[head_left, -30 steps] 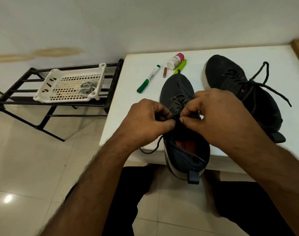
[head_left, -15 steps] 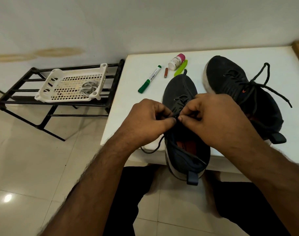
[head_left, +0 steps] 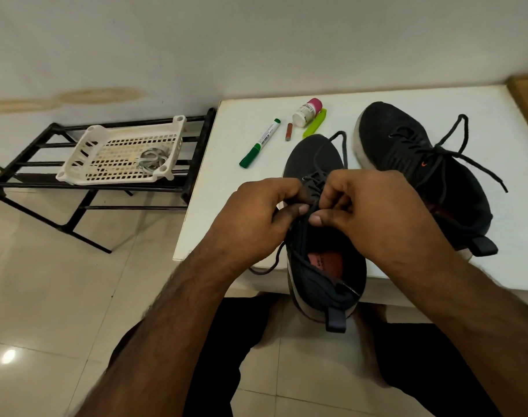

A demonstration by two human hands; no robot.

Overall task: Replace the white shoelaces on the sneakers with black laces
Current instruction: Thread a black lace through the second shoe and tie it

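Two dark sneakers sit on the white table. The near sneaker overhangs the front edge, heel toward me. My left hand and my right hand meet over its tongue, each pinching the black lace; one lace loop sticks up past the toe, and a loose end hangs at the left side. The far sneaker lies to the right with its black lace tied in a bow.
A green marker, a small brown stick, a pink-capped white bottle and a lime-green pen lie at the table's back. A black metal rack on the left carries a white basket with pale laces.
A loop of the black lace has risen above the near sneaker's toe. Both hands stay pinched together over the tongue, shifted slightly.
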